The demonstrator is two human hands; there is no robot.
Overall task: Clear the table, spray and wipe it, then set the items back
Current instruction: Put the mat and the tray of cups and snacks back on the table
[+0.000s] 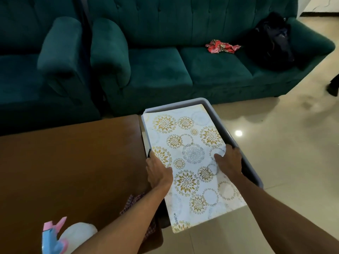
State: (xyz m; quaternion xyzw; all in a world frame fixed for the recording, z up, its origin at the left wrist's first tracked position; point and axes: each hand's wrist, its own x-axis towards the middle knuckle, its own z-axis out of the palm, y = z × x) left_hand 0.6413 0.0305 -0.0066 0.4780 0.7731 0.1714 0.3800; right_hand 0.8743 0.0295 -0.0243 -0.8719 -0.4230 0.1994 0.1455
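One white mat [190, 162], patterned with gold flowers.

Two hands: left hand [159, 173], right hand [229, 161]. One patterned mat [189, 162] in the fingers, one grey bin [207, 102] below. Two sofas [165, 66] [22, 74] beyond fingertips.

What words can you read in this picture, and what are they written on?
"KUBER": printed in small dark letters, running sideways, near the closest corner of the patterned mat.
The spray bottle shows no label that can be read; it is blurred and cut off by the picture edge.
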